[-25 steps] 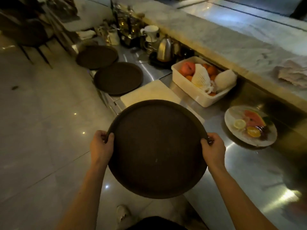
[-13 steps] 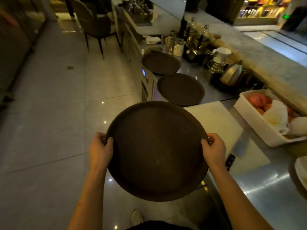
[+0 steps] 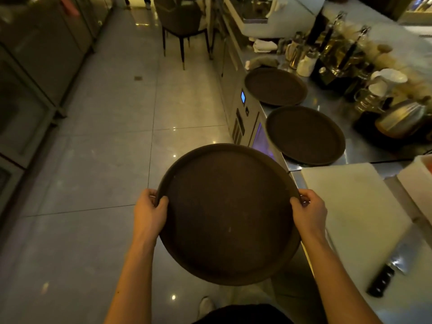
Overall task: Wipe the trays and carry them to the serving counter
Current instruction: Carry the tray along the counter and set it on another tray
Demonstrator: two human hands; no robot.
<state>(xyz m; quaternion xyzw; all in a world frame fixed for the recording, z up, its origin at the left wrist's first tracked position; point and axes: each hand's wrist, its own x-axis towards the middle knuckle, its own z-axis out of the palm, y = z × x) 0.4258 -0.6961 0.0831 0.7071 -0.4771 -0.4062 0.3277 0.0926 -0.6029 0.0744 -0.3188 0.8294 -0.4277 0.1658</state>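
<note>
I hold a round dark brown tray (image 3: 228, 213) level in front of me, over the tiled floor beside the steel counter. My left hand (image 3: 149, 212) grips its left rim and my right hand (image 3: 308, 212) grips its right rim, thumbs on top. Two more round brown trays lie flat on the counter ahead to the right: a nearer tray (image 3: 305, 134) and a farther tray (image 3: 275, 86). A crumpled cloth (image 3: 263, 61) lies just beyond the farther tray.
A white cutting board (image 3: 353, 206) with a black-handled knife (image 3: 389, 271) lies on the steel counter (image 3: 374, 148) at my right. Kettle (image 3: 404, 118), cups and bottles crowd the counter's back. A chair (image 3: 184, 24) stands ahead in the aisle. Cabinets line the left.
My view has turned left, away from the fruit tub and plate, toward the aisle. The tray stays held in both hands and now hangs over the floor instead of the counter.
</note>
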